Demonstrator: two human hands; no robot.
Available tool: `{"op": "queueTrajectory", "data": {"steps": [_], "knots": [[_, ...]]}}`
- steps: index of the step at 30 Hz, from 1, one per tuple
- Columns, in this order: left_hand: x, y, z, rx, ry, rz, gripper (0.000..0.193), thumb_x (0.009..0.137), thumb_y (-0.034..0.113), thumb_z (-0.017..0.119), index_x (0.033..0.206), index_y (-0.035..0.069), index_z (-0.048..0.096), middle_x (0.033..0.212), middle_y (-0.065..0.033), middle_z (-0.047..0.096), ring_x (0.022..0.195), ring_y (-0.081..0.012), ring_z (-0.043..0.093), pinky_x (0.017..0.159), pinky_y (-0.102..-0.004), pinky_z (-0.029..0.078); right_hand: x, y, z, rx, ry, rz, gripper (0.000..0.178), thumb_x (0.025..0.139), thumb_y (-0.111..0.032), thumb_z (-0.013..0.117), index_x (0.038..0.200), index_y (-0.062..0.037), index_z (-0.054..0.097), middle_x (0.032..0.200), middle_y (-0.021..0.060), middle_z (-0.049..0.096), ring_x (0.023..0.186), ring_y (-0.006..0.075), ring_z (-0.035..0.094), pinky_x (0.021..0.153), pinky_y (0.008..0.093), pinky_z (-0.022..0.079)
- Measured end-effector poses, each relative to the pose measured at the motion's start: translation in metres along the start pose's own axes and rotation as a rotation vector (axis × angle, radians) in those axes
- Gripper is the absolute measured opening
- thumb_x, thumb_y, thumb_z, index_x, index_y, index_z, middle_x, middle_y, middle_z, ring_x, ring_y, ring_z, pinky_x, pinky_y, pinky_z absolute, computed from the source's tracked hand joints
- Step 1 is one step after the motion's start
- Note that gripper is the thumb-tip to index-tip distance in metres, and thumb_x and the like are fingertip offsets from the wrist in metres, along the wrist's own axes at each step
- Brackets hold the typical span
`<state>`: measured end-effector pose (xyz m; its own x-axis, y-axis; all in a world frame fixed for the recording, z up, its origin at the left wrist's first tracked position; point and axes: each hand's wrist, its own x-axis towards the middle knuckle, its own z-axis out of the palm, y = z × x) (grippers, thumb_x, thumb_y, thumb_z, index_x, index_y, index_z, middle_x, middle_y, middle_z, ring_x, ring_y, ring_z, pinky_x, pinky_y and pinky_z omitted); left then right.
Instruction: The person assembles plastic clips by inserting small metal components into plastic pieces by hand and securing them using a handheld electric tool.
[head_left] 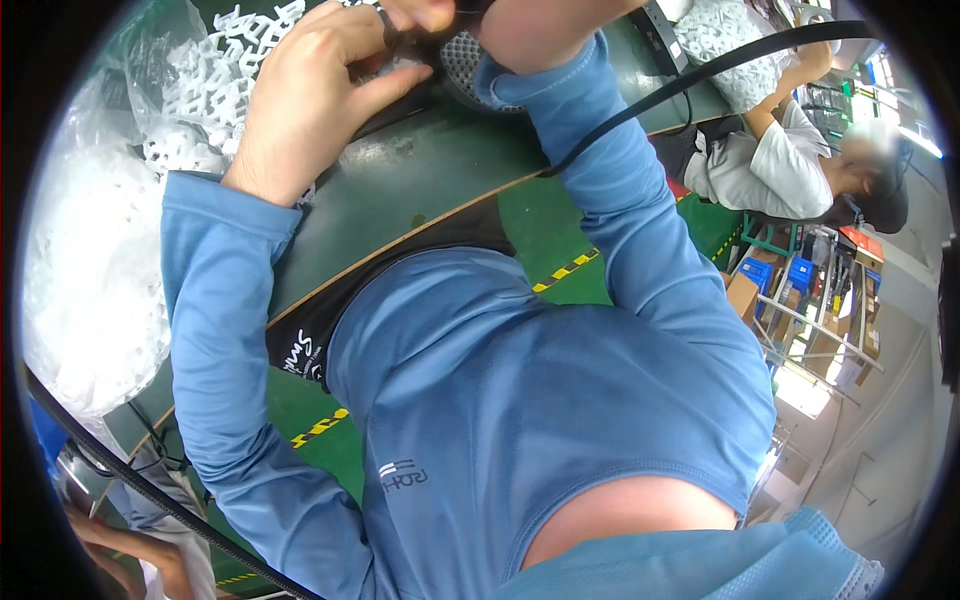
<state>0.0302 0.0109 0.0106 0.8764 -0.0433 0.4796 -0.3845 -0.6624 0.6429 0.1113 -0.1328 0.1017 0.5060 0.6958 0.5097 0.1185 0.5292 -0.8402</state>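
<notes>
At the top edge, my left hand (310,90) bends its fingers round something small and dark, partly hidden by the fingers. Its thumb points right, toward a round grey perforated piece (463,62) with a dark rim. My right hand (535,30) is mostly cut off by the top edge. Its fingertips come in beside the left fingers, closed at the same dark piece, whose kind I cannot make out. Beyond and left of my left hand lies a heap of small white branched plastic parts (205,90).
A large clear bag of white parts (95,280) fills the left side of the green table (400,190). A black cable (720,70) arcs over my right sleeve. At the right, a co-worker in a white shirt (770,165) sits by another bag (730,50). Shelves (815,300) stand behind.
</notes>
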Motion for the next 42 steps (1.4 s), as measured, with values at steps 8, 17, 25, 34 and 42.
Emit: {"op": "queueTrajectory", "data": {"steps": [8, 17, 25, 34, 42], "knots": [[-0.002, 0.004, -0.002, -0.120, -0.069, -0.192, 0.035, 0.082, 0.024, 0.086, 0.077, -0.005, 0.066, 0.071, -0.0146, 0.066, 0.066, -0.0304, 0.064, 0.065, -0.0378, 0.050, 0.007, 0.008, 0.000, -0.051, -0.064, -0.024, 0.054, 0.092, -0.031, 0.078, 0.121, 0.0089, 0.056, 0.076, 0.0126, 0.062, 0.055, 0.0121, 0.055, 0.050, 0.0237, 0.043], [-0.004, 0.004, -0.001, -0.059, 0.065, -0.026, 0.034, 0.080, 0.024, 0.087, 0.081, -0.004, 0.068, 0.075, -0.0141, 0.063, 0.074, -0.0304, 0.063, 0.070, -0.0383, 0.051, -0.001, 0.029, 0.000, 0.084, -0.044, -0.051, 0.113, 0.064, -0.086, 0.069, 0.126, 0.0062, 0.049, 0.076, 0.0086, 0.059, 0.057, 0.0089, 0.055, 0.051, 0.0175, 0.044], [-0.004, 0.006, -0.001, -0.147, -0.023, -0.158, 0.030, 0.081, 0.023, 0.087, 0.086, -0.002, 0.071, 0.078, -0.0122, 0.071, 0.075, -0.0281, 0.069, 0.070, -0.0377, 0.054, 0.000, 0.013, -0.011, 0.143, -0.071, 0.224, 0.106, 0.068, -0.082, 0.073, 0.124, 0.0055, 0.051, 0.076, 0.0091, 0.061, 0.057, 0.0114, 0.056, 0.051, 0.0191, 0.045], [0.000, 0.009, 0.004, 0.025, 0.068, 0.098, 0.021, 0.078, 0.016, 0.082, 0.089, 0.003, 0.070, 0.079, -0.0077, 0.061, 0.077, -0.0291, 0.055, 0.071, -0.0410, 0.047, -0.001, 0.032, -0.009, 0.269, -0.048, -0.076, 0.101, 0.077, -0.082, 0.067, 0.129, 0.0029, 0.051, 0.077, 0.0109, 0.063, 0.057, 0.0160, 0.059, 0.052, 0.0262, 0.050], [0.015, 0.031, -0.023, -0.939, 0.055, -0.360, 0.029, 0.094, 0.001, 0.072, 0.122, -0.006, 0.068, 0.103, -0.0070, 0.072, 0.091, -0.0088, 0.065, 0.085, -0.0220, 0.051, 0.010, -0.007, -0.038, 0.216, 0.293, -0.294, 0.077, 0.089, -0.065, 0.070, 0.130, -0.0028, 0.050, 0.075, 0.0083, 0.057, 0.054, 0.0179, 0.057, 0.052, 0.0307, 0.050]]}}
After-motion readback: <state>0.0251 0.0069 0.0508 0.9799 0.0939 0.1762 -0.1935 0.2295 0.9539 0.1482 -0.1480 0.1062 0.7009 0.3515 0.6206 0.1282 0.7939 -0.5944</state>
